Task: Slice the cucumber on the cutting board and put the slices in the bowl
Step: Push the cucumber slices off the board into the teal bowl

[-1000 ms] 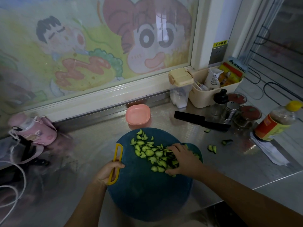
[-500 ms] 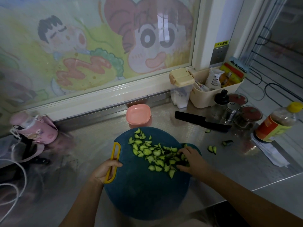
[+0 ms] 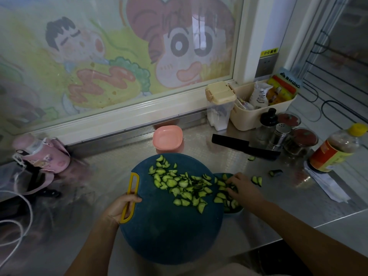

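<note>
Over the counter [image 3: 199, 148] the board [image 3: 169, 232] is gripped at its handle [image 3: 133, 186] by the left hand [image 3: 119, 208]. Slices [image 3: 183, 186] are strewn in a band from far left to near right, ending at the bowl [image 3: 238, 211], where the right hand [image 3: 245, 190] is laid, fingers loose. Slices could be swept past the rim, beside the strays [image 3: 256, 180].

Steel worktop [image 3: 282, 198] has a pink bowl [image 3: 167, 138], black knife [image 3: 245, 149], sauce bottle [image 3: 334, 152], beige tub [image 3: 262, 114], pink flask [image 3: 41, 154] and some stray cucumber bits [image 3: 256, 180] sitting on it.
</note>
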